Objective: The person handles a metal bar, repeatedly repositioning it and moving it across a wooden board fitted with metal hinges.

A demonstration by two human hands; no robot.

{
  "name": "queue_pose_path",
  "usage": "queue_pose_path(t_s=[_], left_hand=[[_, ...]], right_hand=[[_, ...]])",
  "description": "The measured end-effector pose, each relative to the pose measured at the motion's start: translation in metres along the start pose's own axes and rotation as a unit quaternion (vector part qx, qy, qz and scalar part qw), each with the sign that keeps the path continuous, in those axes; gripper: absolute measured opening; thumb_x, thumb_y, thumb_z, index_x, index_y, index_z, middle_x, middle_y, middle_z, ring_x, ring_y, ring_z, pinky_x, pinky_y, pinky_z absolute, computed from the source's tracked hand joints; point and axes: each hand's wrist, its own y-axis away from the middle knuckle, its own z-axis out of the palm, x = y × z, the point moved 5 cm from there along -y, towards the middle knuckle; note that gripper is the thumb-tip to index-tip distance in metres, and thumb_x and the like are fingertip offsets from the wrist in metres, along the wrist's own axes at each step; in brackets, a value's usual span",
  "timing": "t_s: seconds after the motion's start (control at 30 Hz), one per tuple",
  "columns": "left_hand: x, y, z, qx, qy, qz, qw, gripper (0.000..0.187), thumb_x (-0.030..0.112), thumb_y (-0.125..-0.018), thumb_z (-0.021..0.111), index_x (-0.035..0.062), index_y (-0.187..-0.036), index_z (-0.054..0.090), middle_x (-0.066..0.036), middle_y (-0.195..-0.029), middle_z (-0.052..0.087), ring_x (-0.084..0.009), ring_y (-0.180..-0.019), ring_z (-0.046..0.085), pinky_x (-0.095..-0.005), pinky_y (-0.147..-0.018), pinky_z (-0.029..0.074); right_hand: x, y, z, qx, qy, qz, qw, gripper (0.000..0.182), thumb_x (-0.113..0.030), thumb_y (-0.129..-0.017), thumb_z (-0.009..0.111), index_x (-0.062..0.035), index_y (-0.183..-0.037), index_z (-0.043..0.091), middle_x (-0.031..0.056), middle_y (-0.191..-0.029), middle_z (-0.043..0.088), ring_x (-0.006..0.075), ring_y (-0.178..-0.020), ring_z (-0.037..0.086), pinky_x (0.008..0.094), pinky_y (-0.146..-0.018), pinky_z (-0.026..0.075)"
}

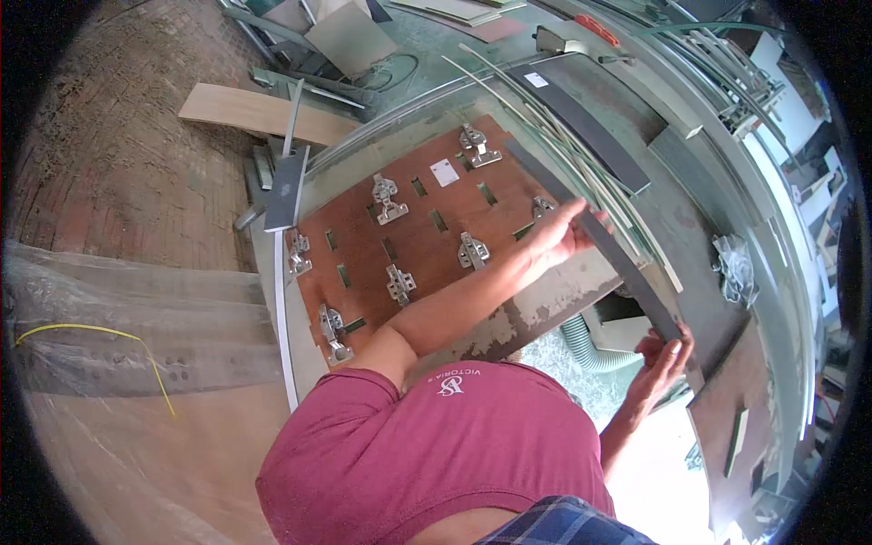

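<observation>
A long narrow dark grey strip (629, 270) slants across the right part of the work table in the head view. My left hand (559, 238) reaches over the table and is closed around the strip near its middle. Lower down, my right hand (668, 352) grips the strip's near end between thumb and fingers. Left of the strip lies a reddish-brown board (413, 232) with several slots cut through it. Several metal cabinet hinges (390, 200) sit on this board, and a small white label (444, 173) lies near its far edge. My left forearm hides part of the board's near side.
Thin long strips (568, 145) and a dark panel (581, 123) lie beyond the board. A grey panel piece (287, 189) rests at the table's left edge. Crumpled clear plastic (734, 268) is at the right. A flexible hose (595, 350) runs below the table's near edge.
</observation>
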Motion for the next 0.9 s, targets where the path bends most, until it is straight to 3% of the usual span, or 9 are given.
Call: queue_pose_path(t_s=[0.23,0.37,0.73,0.9], left_hand=[[0.075,-0.020,-0.036,0.042,-0.045,0.114,0.992,0.021,0.023,-0.088,0.049,0.0028,-0.094,0.044,-0.018,-0.101,0.056,-0.0358,-0.091,0.058,-0.0441,-0.078,0.051],[0.082,-0.023,-0.057,0.070,-0.023,0.126,0.989,0.024,0.023,-0.087,0.051,0.0028,-0.095,0.043,-0.019,-0.100,0.056,-0.0367,-0.090,0.058,-0.0449,-0.077,0.051],[0.081,-0.023,-0.066,0.048,-0.009,0.133,0.990,0.032,0.023,-0.085,0.055,0.0016,-0.103,0.040,-0.019,-0.097,0.057,-0.0355,-0.088,0.059,-0.0453,-0.077,0.051],[0.075,-0.021,-0.071,0.063,-0.008,0.130,0.990,0.030,0.025,-0.086,0.054,0.0021,-0.100,0.041,-0.018,-0.098,0.057,-0.0351,-0.087,0.060,-0.0455,-0.075,0.051]], right_hand=[[0.001,-0.003,0.082,-0.115,0.003,0.053,0.992,0.035,-0.031,-0.088,0.050,-0.0037,-0.109,0.043,0.0111,-0.085,0.057,0.0115,-0.058,0.053,0.0231,-0.052,0.044],[0.002,-0.006,0.099,-0.146,0.013,0.082,0.986,0.037,-0.034,-0.086,0.053,-0.0045,-0.107,0.044,0.0096,-0.086,0.058,0.0097,-0.060,0.052,0.0227,-0.054,0.044],[0.002,-0.005,0.101,-0.132,0.022,0.074,0.988,0.040,-0.038,-0.086,0.053,-0.0039,-0.105,0.045,0.0089,-0.084,0.058,0.0086,-0.059,0.052,0.0220,-0.053,0.043],[0.009,-0.003,0.096,-0.130,0.037,0.078,0.988,0.041,-0.038,-0.086,0.052,-0.0037,-0.107,0.045,0.0091,-0.082,0.059,0.0087,-0.059,0.053,0.0219,-0.053,0.044]])
